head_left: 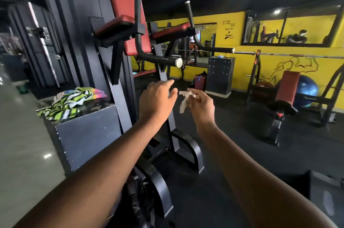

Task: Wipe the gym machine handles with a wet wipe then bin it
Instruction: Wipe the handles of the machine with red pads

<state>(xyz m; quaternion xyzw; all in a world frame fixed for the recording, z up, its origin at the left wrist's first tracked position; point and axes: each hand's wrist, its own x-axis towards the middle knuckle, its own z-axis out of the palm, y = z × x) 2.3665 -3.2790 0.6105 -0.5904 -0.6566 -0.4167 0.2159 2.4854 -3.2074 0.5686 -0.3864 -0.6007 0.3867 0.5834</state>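
Wipe (184, 102) in right hand (202, 104), not yet on a handle.
Right hand pinches the crumpled wipe between thumb and fingertips, in mid-air below and right of the near handle (162, 59). The wipe hangs limp, long axis roughly vertical, loose end down. Left hand (158, 97) is open and relaxed, holding nothing, close by the upright (162, 74); contact unclear. Near handle lies roughly level, capped end pointing right. Best, likely: spread the wipe, wrap the grip, stroke lengthwise to the cap.
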